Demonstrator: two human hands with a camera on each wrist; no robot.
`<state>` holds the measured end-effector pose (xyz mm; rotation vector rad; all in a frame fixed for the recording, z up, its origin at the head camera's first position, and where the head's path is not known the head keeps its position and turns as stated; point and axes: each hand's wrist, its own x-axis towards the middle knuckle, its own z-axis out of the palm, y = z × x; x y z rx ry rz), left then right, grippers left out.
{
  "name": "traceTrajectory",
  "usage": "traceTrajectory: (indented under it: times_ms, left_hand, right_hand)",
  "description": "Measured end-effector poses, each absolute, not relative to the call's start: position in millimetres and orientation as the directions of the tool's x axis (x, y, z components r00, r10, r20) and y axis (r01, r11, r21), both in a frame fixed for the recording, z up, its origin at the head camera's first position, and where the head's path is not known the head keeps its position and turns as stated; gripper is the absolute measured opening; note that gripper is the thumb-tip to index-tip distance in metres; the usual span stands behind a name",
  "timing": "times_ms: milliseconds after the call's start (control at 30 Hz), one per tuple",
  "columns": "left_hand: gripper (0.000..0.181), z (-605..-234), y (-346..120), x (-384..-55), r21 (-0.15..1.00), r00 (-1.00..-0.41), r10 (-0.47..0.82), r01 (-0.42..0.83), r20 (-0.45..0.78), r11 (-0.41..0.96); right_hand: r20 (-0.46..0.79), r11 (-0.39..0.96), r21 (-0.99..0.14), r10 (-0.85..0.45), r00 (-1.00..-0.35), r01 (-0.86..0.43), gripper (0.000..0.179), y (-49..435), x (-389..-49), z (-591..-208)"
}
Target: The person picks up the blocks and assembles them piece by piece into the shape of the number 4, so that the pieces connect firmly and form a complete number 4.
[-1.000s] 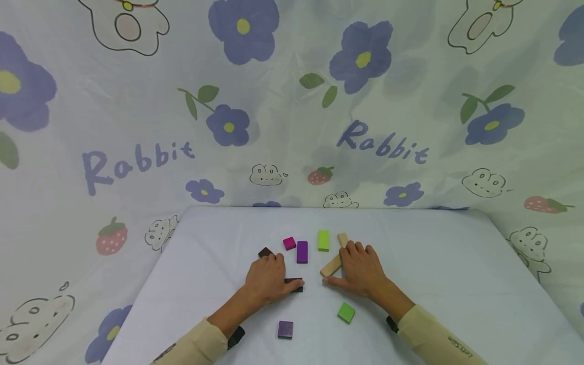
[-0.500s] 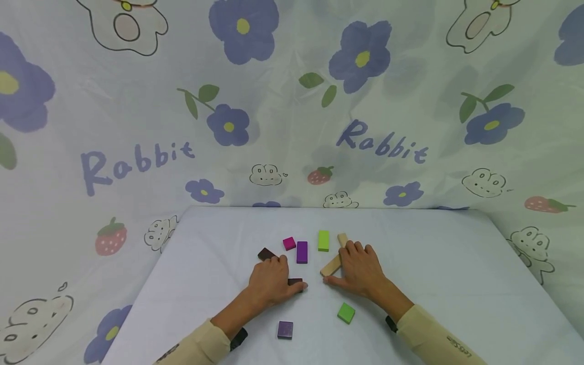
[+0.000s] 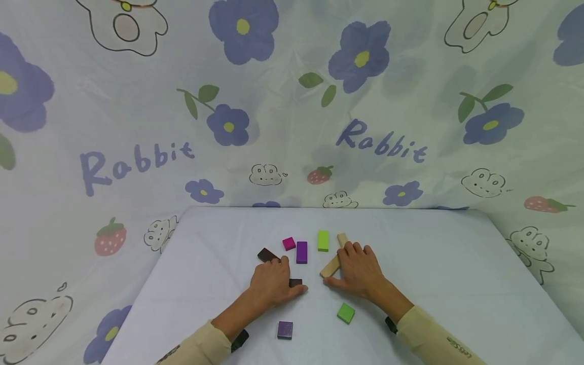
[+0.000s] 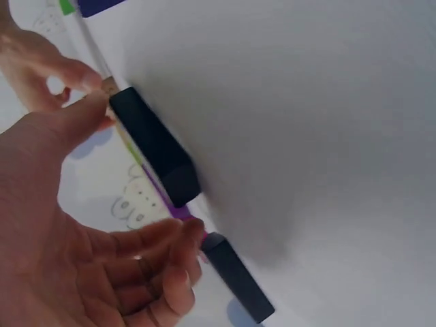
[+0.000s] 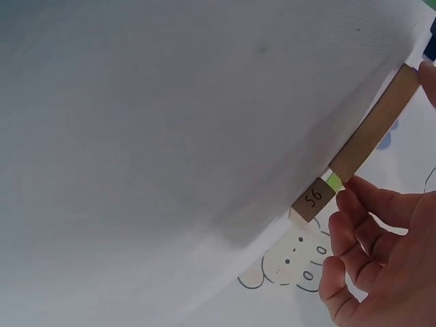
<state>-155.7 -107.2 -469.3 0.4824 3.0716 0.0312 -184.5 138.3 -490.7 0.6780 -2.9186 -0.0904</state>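
Note:
In the head view my left hand point(image 3: 271, 281) is over a dark block point(image 3: 296, 282). The left wrist view shows its thumb at one end of this dark block point(image 4: 155, 146); the bent fingers lie close to the other end, with a small gap visible. A second dark block point(image 3: 268, 255) lies just beyond the fingers. My right hand point(image 3: 362, 268) pinches a plain wooden block point(image 5: 377, 122) lengthwise, thumb at one end and index finger at the other. Another wooden block point(image 3: 342, 240), marked 56 in the right wrist view, lies past the right fingertips, partly hidden.
Between and beyond the hands lie a magenta block point(image 3: 289, 244), a purple block point(image 3: 302, 252) and a lime block point(image 3: 323, 241). Nearer stand a dark violet square block point(image 3: 285, 330) and a green one point(image 3: 345, 313). A white cloth covers the table point(image 3: 196, 289); a printed curtain point(image 3: 292, 101) hangs behind.
My left hand has shifted slightly right and nearer, exposing more of the farther dark block and covering more of the nearer one. The right hand has stayed almost still.

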Motion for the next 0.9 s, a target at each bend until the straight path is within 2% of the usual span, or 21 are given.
traceTrajectory:
  times_ms: [233,400,600,900]
  left_hand:
    - [0.077,-465.7,-107.3,-148.0,-0.006,-0.96,0.279,0.279,0.006,0.96]
    - [0.069,-465.4,-109.4,-145.7,0.023,-0.957,0.289,0.289,0.022,0.957]
    - [0.06,-463.6,-110.1,-147.3,0.085,-0.948,0.317,0.315,-0.014,0.945]
    - [0.057,-460.8,-109.1,-150.0,0.09,-0.928,0.371,0.367,-0.036,0.926]
  right_hand:
    - [0.138,0.889,0.087,-0.458,-0.878,-0.45,0.087,138.7,-182.8,-489.9]
    - [0.142,0.886,0.08,-0.464,-0.875,-0.457,0.087,138.1,-182.4,-490.4]
    - [0.133,0.888,0.083,-0.46,-0.878,-0.453,0.087,137.5,-182.2,-491.2]
    - [0.139,0.884,0.047,-0.466,-0.874,-0.465,0.079,136.3,-181.4,-488.9]
